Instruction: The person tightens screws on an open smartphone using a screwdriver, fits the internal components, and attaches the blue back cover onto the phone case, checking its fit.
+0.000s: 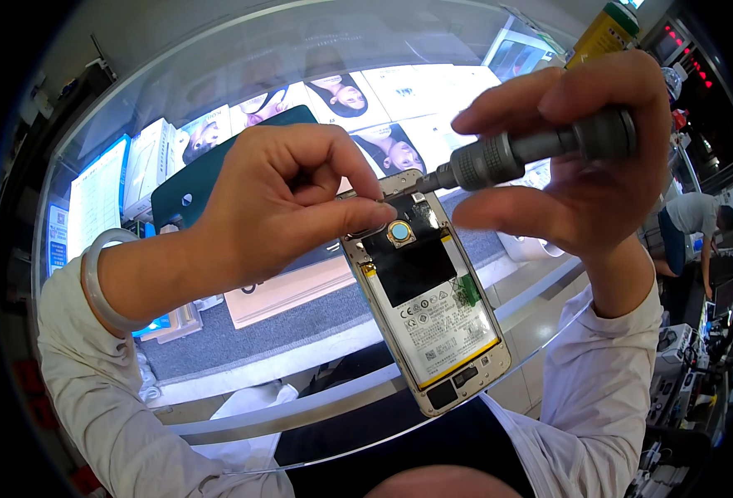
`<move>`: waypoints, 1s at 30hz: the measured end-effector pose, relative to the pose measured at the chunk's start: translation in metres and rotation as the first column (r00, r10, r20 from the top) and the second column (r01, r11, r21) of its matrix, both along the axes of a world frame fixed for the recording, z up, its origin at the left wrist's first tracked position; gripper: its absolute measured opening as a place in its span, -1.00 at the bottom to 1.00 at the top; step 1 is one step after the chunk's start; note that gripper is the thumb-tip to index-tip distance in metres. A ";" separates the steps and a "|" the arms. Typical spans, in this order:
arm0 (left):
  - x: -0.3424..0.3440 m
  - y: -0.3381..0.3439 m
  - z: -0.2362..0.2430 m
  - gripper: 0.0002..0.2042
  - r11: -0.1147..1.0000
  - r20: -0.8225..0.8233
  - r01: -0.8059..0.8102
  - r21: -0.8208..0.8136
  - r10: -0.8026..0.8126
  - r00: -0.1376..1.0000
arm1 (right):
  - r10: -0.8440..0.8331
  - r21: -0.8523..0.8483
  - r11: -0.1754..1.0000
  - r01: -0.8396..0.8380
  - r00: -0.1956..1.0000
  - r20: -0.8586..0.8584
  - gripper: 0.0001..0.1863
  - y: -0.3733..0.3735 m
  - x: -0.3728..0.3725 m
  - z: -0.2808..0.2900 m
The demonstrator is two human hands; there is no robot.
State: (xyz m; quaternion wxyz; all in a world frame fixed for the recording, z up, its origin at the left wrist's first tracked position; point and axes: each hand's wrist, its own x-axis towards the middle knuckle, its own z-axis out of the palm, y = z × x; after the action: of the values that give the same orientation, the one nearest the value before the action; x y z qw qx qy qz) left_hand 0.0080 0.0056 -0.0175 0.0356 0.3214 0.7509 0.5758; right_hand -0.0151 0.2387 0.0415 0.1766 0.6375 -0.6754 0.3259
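An opened smartphone (pixel 420 286) is tilted in front of me, its back cover off. Its white battery (pixel 445 319), black tape and a round pale-blue part (pixel 399 232) are exposed. My left hand (pixel 287 187) grips the phone's upper end, thumb and forefinger pinched close to the screwdriver's tip; the other fingers are curled. In my right hand (pixel 582 158) is a dark grey screwdriver (pixel 499 160) with a knurled handle, pointing left at the phone's upper end. The hand curls around the handle, with the thumb below. Fingers hide where the tip meets the phone.
Beneath is a glass counter (pixel 316 33) with boxes (pixel 399 83) inside. A dark teal panel (pixel 185 187) lies behind my left wrist, and a peach-coloured flat box (pixel 292 292) lies nearer. A yellow can (pixel 605 35) stands far right. Another person (pixel 690 224) bends over at right.
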 end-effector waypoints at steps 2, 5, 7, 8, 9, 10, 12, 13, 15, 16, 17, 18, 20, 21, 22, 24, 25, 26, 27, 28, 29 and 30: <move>0.000 0.000 -0.002 -0.86 0.999 -0.016 -0.020 0.043 0.020 1.000 | -0.002 -0.032 0.999 0.003 1.000 0.013 -0.40 -0.001 -0.001 0.000; 0.001 -0.001 -0.001 -0.86 0.996 -0.034 -0.033 0.079 0.036 0.999 | -0.090 0.008 0.996 0.089 0.996 0.009 -0.42 -0.002 0.003 0.002; 0.001 0.000 -0.003 -0.86 0.991 -0.033 -0.027 0.128 0.032 0.999 | -0.165 0.088 0.983 0.164 0.986 0.008 -0.42 0.002 0.013 0.011; 0.000 0.000 -0.003 -0.86 0.988 -0.033 -0.022 0.152 0.027 0.999 | -0.137 0.051 0.989 0.137 0.991 0.001 -0.42 0.003 0.012 0.010; 0.001 -0.001 -0.002 -0.85 0.990 -0.041 -0.021 0.139 0.026 0.999 | -0.101 0.010 0.995 0.101 0.995 -0.003 -0.42 0.004 0.010 0.007; 0.000 -0.001 -0.002 -0.85 0.992 -0.048 -0.020 0.125 0.026 0.999 | -0.078 -0.024 0.997 0.077 0.997 -0.010 -0.41 0.005 0.008 0.003; 0.000 -0.001 -0.001 -0.85 0.994 -0.062 -0.020 0.108 0.026 0.998 | -0.052 -0.060 0.997 0.050 0.998 -0.025 -0.41 0.005 0.006 -0.001; 0.000 -0.001 -0.001 -0.84 0.994 -0.068 -0.022 0.104 0.029 0.997 | -0.042 -0.071 0.997 0.040 0.999 -0.030 -0.41 0.006 0.006 -0.002; 0.001 -0.002 -0.001 -0.84 0.995 -0.080 -0.021 0.102 0.030 0.996 | -0.027 -0.094 0.995 0.023 0.999 -0.039 -0.40 0.006 0.004 -0.005; 0.000 -0.002 -0.002 -0.84 0.994 -0.086 -0.019 0.103 0.028 0.996 | -0.017 -0.104 0.994 0.013 0.999 -0.040 -0.40 0.005 0.005 -0.006; 0.000 -0.002 -0.002 -0.84 0.994 -0.092 -0.015 0.105 0.025 0.995 | -0.013 -0.118 0.993 0.008 0.999 -0.045 -0.40 0.006 0.004 -0.007; 0.000 -0.002 -0.002 -0.84 0.994 -0.091 -0.011 0.109 0.021 0.996 | -0.014 -0.125 0.992 0.007 0.999 -0.052 -0.39 0.006 0.003 -0.008; 0.000 -0.002 -0.003 -0.84 0.993 -0.087 -0.005 0.117 0.015 0.996 | -0.018 -0.121 0.993 0.011 0.998 -0.058 -0.39 0.006 0.005 -0.007; 0.000 -0.002 -0.003 -0.84 0.994 -0.086 -0.008 0.110 0.017 0.996 | -0.027 -0.115 0.993 0.019 0.998 -0.064 -0.40 0.007 0.005 -0.006; 0.000 -0.002 -0.002 -0.84 0.995 -0.085 -0.011 0.103 0.020 0.996 | -0.042 -0.109 0.993 0.033 0.996 -0.073 -0.40 0.008 0.007 -0.004; 0.000 -0.002 -0.003 -0.84 0.995 -0.082 -0.012 0.101 0.020 0.996 | -0.048 -0.105 0.994 0.041 0.996 -0.070 -0.40 0.009 0.008 -0.004; -0.001 -0.002 -0.003 -0.84 0.994 -0.081 -0.009 0.106 0.017 0.997 | -0.041 -0.107 0.994 0.035 0.997 -0.058 -0.41 0.009 0.008 -0.004; -0.001 -0.002 -0.004 -0.84 0.994 -0.079 -0.006 0.111 0.014 0.997 | -0.032 -0.110 0.994 0.026 0.998 -0.054 -0.41 0.008 0.007 -0.004; -0.001 -0.002 -0.003 -0.84 0.994 -0.080 -0.004 0.109 0.012 0.997 | -0.022 -0.114 0.993 0.016 0.999 -0.049 -0.41 0.007 0.006 -0.005; -0.001 -0.002 -0.003 -0.84 0.994 -0.082 -0.001 0.106 0.010 0.997 | -0.011 -0.120 0.993 0.004 0.999 -0.052 -0.41 0.005 0.005 -0.006; -0.001 -0.002 -0.002 -0.84 0.995 -0.083 0.002 0.103 0.007 0.997 | -0.005 -0.124 0.992 -0.002 0.998 -0.057 -0.41 0.005 0.004 -0.006; -0.001 -0.002 -0.002 -0.84 0.995 -0.083 0.004 0.104 0.005 0.997 | 0.001 -0.128 0.992 -0.008 0.998 -0.061 -0.41 0.005 0.003 -0.007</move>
State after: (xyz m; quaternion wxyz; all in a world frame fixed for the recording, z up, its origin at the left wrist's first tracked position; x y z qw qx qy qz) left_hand 0.0069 0.0038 -0.0194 -0.0125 0.3464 0.7207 0.6004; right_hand -0.0122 0.2433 0.0345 0.2369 0.6359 -0.6460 0.3496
